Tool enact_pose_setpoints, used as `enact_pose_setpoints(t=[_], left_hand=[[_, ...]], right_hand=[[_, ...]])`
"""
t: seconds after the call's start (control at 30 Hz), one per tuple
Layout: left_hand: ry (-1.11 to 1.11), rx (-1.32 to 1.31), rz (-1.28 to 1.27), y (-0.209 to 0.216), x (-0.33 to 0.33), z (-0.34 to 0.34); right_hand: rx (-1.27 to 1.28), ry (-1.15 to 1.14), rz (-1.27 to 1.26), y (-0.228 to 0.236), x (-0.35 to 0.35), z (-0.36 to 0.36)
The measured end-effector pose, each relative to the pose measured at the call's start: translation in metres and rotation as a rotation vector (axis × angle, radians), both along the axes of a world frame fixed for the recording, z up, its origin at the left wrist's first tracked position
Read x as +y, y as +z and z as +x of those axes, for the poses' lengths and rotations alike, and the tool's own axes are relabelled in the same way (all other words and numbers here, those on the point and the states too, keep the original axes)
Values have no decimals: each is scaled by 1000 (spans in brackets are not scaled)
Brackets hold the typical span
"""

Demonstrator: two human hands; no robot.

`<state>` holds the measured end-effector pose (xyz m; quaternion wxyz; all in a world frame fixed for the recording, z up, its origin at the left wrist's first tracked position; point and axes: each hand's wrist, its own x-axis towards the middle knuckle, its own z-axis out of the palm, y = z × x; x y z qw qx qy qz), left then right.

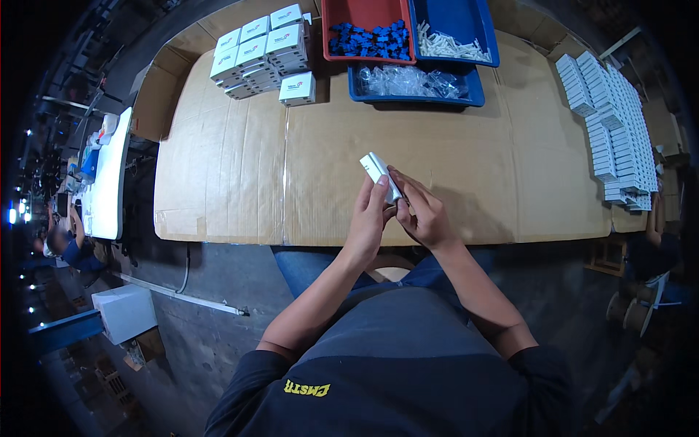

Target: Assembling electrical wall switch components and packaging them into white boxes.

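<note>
A small white plastic case (376,167) is tilted between my two hands, above the near part of the cardboard-covered table (335,189). My left hand (368,215) grips its left side, thumb laid along the face. On the other side my right hand (422,211) holds it with bent fingers near its lower end. My fingers hide the case's lower part. The case has small dark marks on its face.
White boxes (253,51) are stacked at the back left. A red tray (368,54) holds blue parts; one blue tray (455,58) holds white parts, another (415,98) clear plastic pieces. Stacked white units (611,124) line the right. People (76,244) sit at both sides.
</note>
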<state>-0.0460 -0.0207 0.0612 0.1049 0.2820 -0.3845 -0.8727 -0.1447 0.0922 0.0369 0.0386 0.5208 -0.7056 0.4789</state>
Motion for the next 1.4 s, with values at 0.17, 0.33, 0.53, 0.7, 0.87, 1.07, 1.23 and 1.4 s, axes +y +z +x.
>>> enact_pose_setpoints(t=[0.17, 0.33, 0.53, 0.7, 0.87, 1.07, 1.23, 1.4], left_hand=[[54, 15, 22, -12, 5, -3], [115, 35, 31, -16, 8, -4], [117, 44, 38, -16, 7, -3], [93, 97, 5, -19, -6, -2], [31, 304, -429, -20, -13, 0], [-107, 259, -729, -22, -18, 3], [-110, 300, -622, -23, -25, 8], [-127, 157, -27, -15, -29, 9]], right_hand=[[80, -106, 15, -14, -4, 7], [100, -113, 29, -19, -6, 9], [41, -94, 16, -17, -7, 9], [-236, 76, 22, 2, 2, 0], [-858, 122, -20, 25, 6, -7], [-1035, 207, 65, 49, 2, -15], [-1136, 217, 3, 37, 1, -15], [-970, 153, 9, 31, 0, -3]])
